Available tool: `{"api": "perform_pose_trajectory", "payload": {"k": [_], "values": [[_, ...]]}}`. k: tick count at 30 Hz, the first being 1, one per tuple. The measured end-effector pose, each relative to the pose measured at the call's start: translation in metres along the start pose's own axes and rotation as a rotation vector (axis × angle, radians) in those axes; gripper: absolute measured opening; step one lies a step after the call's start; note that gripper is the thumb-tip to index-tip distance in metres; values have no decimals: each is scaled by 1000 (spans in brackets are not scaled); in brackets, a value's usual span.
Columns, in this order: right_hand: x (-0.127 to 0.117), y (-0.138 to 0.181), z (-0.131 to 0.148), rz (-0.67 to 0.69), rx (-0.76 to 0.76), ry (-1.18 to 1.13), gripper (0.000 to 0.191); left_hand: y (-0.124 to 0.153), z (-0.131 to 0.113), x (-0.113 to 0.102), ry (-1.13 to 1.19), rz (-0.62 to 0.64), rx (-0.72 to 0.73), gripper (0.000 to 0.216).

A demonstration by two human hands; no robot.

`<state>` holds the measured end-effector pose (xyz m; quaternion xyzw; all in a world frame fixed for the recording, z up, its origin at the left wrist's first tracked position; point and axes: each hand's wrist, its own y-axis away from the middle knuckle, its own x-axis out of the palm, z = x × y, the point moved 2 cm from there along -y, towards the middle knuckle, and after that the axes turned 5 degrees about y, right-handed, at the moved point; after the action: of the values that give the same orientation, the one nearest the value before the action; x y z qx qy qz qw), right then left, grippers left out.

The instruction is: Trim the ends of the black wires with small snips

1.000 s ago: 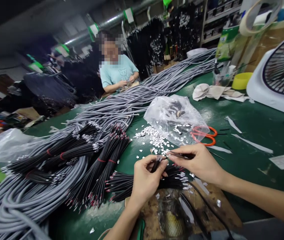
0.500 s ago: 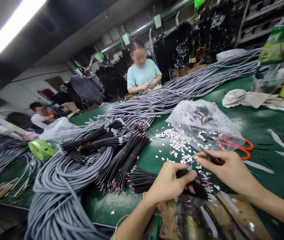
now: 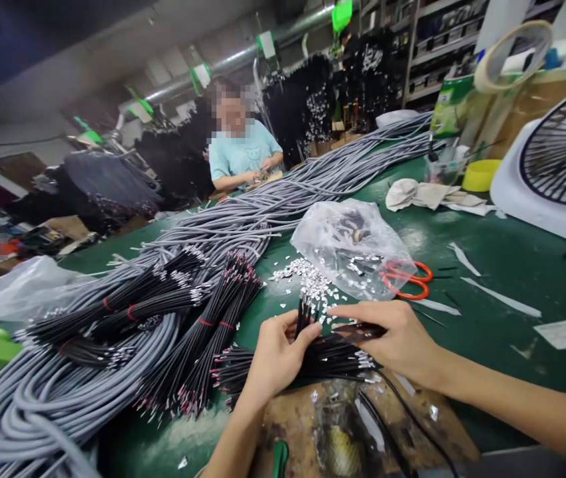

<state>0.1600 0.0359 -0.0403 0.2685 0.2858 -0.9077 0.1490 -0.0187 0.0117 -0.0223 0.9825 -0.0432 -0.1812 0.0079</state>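
Observation:
My left hand point(image 3: 277, 352) is closed around a small bunch of thin black wires point(image 3: 304, 312) whose ends stick up above my fingers. My right hand point(image 3: 392, 342) is closed in a pinch on a dark slim tool point(image 3: 359, 330), its tip close to the wire ends. Just under both hands lies a loose bundle of black wires point(image 3: 335, 356) on the green table point(image 3: 492, 318). A scatter of small silver metal pieces point(image 3: 307, 279) lies beyond my hands.
A clear plastic bag point(image 3: 352, 245) and orange-handled scissors point(image 3: 409, 279) sit past my right hand. Long grey cables point(image 3: 88, 392) and tied black wire bundles point(image 3: 198, 318) fill the left. A white fan point(image 3: 556, 166) stands far right. Another person point(image 3: 240, 153) works across the table.
The view swung left and back again. My left hand has raised the wire ends upright, and my right hand has drawn nearer to them.

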Motion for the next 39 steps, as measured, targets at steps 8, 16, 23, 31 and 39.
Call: {"api": "perform_pose_trajectory", "payload": {"k": [8,16,23,31,39], "values": [[-6,-8,8,217,66,49,12,4,-5,12,190,-242,29,19],[-10,-10,10,2,125,20,30,9,-9,14,146,-279,64,14],[-6,-9,13,52,101,-30,26,10,-5,16,192,-286,15,12],[-7,-10,14,42,93,-16,24,9,-1,14,169,-251,-3,15],[-9,-9,12,-55,169,-102,25,8,-12,15,141,-76,47,25]]}}
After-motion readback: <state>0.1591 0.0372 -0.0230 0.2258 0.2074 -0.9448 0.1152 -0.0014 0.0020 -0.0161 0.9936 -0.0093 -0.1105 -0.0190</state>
